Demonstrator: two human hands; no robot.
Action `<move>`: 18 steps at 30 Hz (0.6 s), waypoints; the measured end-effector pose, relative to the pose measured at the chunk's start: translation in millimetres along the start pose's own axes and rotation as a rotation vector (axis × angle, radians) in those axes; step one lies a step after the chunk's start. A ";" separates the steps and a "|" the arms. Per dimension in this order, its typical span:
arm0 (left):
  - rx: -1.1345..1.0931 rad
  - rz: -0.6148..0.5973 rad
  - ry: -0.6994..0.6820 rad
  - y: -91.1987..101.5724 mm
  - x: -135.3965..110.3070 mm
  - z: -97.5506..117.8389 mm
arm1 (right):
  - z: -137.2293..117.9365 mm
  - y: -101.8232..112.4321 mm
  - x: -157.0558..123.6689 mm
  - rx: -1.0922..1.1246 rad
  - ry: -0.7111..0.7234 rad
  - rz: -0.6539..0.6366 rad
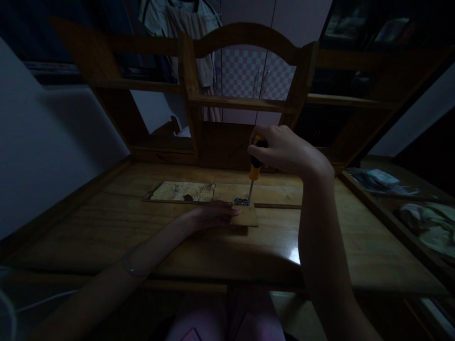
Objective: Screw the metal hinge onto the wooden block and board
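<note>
My right hand (280, 150) is closed round the yellow-and-black handle of a screwdriver (254, 168), held upright. Its metal tip comes down on a small metal hinge (241, 201). The hinge sits at the far edge of a small wooden block (246, 217), where the block meets a long flat wooden board (220, 192) on the desk. My left hand (213, 214) lies flat beside the hinge, fingers pressing on the block's left part. A clear bangle (132, 265) circles my left forearm.
The wooden desk (142, 237) has a raised shelf unit (245, 102) with open compartments along its back. Behind it stand pink checked cabinet doors (245, 71) and hanging clothes (185, 21). Cloths and papers (401, 194) lie on a surface at the right. The scene is dim.
</note>
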State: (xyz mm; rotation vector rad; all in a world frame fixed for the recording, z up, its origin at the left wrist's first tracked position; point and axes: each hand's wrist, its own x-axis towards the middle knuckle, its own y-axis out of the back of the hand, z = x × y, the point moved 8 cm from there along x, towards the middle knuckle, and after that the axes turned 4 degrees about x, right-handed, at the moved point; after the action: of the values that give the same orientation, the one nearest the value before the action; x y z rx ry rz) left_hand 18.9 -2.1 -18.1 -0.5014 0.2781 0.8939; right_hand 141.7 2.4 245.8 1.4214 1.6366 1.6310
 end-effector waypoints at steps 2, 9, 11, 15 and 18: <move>-0.003 0.002 -0.004 1.7 1.7 -0.8 | 0.5 1.2 -0.7 -0.010 0.000 0.009; -0.011 -0.016 0.004 -0.7 0.3 0.0 | 4.9 -1.9 -0.4 0.001 -0.045 -0.029; -0.018 -0.010 0.004 -1.2 -1.0 0.7 | 4.2 -2.4 0.5 -0.002 -0.029 -0.027; -0.010 -0.002 -0.003 -1.5 -2.5 1.9 | 8.3 -1.6 -0.4 -0.053 -0.075 -0.026; 0.013 0.015 0.005 -0.4 -2.6 1.4 | 10.8 -0.3 -2.2 -0.078 -0.121 -0.040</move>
State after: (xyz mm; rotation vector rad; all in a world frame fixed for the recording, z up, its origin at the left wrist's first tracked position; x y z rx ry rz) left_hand 17.8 -3.4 -15.6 -0.4906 0.2925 0.9050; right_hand 151.7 5.7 242.4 1.4112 1.5084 1.5385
